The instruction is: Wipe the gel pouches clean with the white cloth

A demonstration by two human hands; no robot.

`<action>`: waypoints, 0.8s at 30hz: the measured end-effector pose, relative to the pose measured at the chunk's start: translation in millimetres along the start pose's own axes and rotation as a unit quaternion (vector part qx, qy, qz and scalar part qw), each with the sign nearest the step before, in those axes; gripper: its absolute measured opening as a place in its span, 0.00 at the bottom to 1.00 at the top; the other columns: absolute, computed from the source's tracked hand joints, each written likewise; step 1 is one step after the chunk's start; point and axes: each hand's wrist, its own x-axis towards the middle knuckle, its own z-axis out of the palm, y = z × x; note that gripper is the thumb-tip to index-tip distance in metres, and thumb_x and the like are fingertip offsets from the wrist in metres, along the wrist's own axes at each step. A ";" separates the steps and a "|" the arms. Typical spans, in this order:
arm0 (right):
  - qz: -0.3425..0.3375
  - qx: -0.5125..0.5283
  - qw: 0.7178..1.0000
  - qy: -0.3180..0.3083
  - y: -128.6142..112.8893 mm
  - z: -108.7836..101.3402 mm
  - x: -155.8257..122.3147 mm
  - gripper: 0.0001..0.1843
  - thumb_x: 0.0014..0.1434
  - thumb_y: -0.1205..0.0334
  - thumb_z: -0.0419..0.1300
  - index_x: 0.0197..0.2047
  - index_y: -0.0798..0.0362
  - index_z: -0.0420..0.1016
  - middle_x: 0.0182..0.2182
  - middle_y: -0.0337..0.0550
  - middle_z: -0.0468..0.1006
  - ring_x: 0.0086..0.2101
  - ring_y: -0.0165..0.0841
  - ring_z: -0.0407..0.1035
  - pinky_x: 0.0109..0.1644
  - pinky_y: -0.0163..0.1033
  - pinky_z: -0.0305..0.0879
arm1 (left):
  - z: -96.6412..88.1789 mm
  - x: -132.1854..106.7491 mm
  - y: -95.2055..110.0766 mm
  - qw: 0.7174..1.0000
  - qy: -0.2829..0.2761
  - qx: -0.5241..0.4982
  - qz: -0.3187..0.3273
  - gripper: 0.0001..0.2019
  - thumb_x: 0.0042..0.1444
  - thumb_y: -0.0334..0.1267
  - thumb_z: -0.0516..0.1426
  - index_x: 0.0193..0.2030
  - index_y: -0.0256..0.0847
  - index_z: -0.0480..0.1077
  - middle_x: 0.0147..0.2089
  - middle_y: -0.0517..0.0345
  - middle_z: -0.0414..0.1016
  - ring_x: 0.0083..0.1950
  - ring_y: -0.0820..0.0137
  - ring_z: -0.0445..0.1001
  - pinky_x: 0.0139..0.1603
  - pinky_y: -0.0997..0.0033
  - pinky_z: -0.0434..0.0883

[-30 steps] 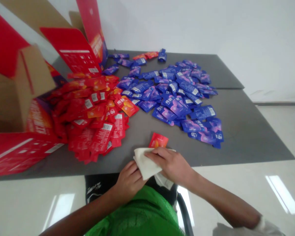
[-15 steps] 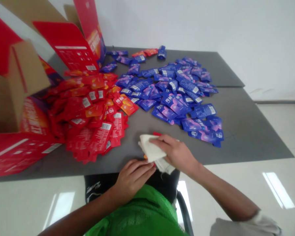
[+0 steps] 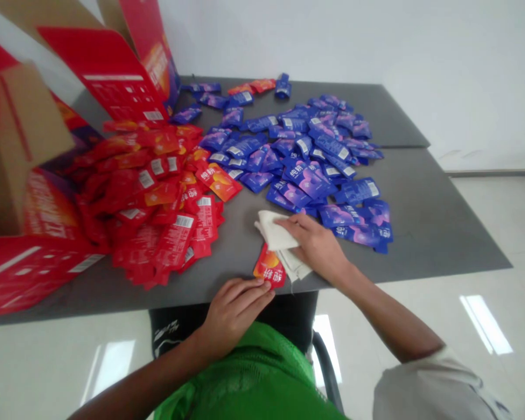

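A red-and-orange sachet (image 3: 269,267) lies at the table's front edge, its upper part hidden under a folded cream cloth (image 3: 276,232). My right hand (image 3: 317,245) is closed on this cloth and presses it against the sachet. At the sachet's lower left corner, my left hand (image 3: 238,312) holds it with fingertips close together; the thumb is hard to make out. To the left is a heap of red sachets (image 3: 157,198). Beyond my right hand spreads a pile of blue-purple sachets (image 3: 306,181).
Open red cardboard boxes (image 3: 52,216) stand along the left side, flaps raised. Two red-orange sachets (image 3: 262,86) lie among blue ones at the back of the grey table (image 3: 437,233). A white wall (image 3: 464,70) rises behind. A chair arm (image 3: 328,373) shows beside my lap.
My right hand has moved the cloth up and away from me, uncovering the lower part of the red sachet. My left hand stays at its corner. The view has shifted slightly.
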 end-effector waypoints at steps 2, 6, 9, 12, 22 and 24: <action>-0.002 -0.009 0.999 0.030 -0.6 -5.1 -1.2 0.31 0.60 0.77 0.58 0.66 0.50 0.70 0.53 0.50 0.77 0.50 0.41 0.76 0.49 0.40 0.76 | 0.0 0.1 0.4 1.000 0.001 0.005 -0.002 0.14 0.73 0.33 0.52 0.56 0.38 0.77 0.53 0.53 0.83 0.56 0.66 0.76 0.57 0.62 0.70; -0.096 0.044 0.994 -0.007 -26.9 3.7 -24.0 0.28 0.63 0.74 0.56 0.66 0.50 0.69 0.52 0.47 0.79 0.48 0.37 0.77 0.49 0.39 0.76 | 3.5 -4.3 0.6 0.999 0.033 0.013 -0.007 0.10 0.70 0.35 0.55 0.47 0.43 0.80 0.39 0.54 0.83 0.44 0.64 0.77 0.52 0.59 0.72; -0.086 0.057 0.994 -0.044 -24.0 10.2 -22.0 0.28 0.63 0.74 0.58 0.65 0.50 0.71 0.52 0.47 0.79 0.47 0.37 0.77 0.50 0.40 0.76 | 3.7 -4.6 0.3 1.000 0.029 0.009 -0.007 0.10 0.70 0.34 0.56 0.48 0.43 0.80 0.41 0.54 0.84 0.45 0.63 0.77 0.52 0.59 0.71; 0.000 0.006 1.000 -0.013 -1.2 2.3 -3.9 0.32 0.60 0.76 0.59 0.66 0.50 0.71 0.53 0.50 0.77 0.48 0.40 0.76 0.49 0.41 0.77 | 1.1 -1.1 0.6 1.000 0.001 -0.001 -0.006 0.12 0.72 0.33 0.54 0.56 0.39 0.77 0.52 0.53 0.84 0.54 0.64 0.77 0.56 0.61 0.69; -0.089 0.056 0.993 -0.043 -25.8 12.7 -21.3 0.25 0.65 0.73 0.58 0.64 0.51 0.72 0.52 0.46 0.79 0.46 0.37 0.77 0.49 0.39 0.76 | 3.8 -2.7 1.1 0.999 0.034 0.007 -0.011 0.10 0.71 0.33 0.55 0.46 0.42 0.80 0.39 0.56 0.84 0.43 0.64 0.77 0.51 0.61 0.70; -0.036 0.032 0.998 -0.028 -9.0 10.0 -7.7 0.28 0.63 0.74 0.59 0.65 0.50 0.72 0.53 0.48 0.77 0.48 0.38 0.76 0.48 0.39 0.76 | 2.4 -1.4 1.5 1.000 0.014 -0.003 -0.014 0.12 0.71 0.32 0.54 0.54 0.40 0.78 0.49 0.54 0.84 0.51 0.64 0.78 0.56 0.61 0.69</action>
